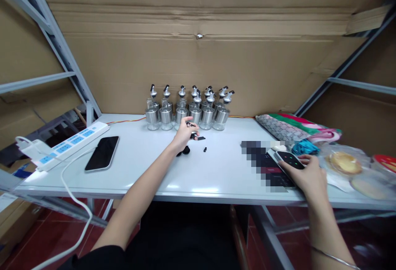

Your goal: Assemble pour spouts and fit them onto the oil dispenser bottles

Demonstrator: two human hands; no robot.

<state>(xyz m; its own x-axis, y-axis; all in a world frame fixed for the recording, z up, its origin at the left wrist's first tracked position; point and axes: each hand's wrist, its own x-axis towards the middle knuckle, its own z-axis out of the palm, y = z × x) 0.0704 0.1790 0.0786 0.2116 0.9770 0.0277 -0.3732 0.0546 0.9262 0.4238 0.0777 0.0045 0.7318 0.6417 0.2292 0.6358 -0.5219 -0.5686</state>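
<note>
Left hand [183, 133] pinching small black part [193, 131] mid-frame, before oil bottles [189, 111]; right hand [309, 175] wraps dark device [289, 159], lower right of counter [148, 163]; fitting probably next

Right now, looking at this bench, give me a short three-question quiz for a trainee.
1. True or false: the left hand is by the small black parts in front of the dispenser bottles.
2. What does the right hand rest on? A) the phone B) the dark device with lit dots C) the power strip
3. Fill in: the phone lies screen-up beside the white ____ .

Key
1. True.
2. B, the dark device.
3. Power strip.
</note>
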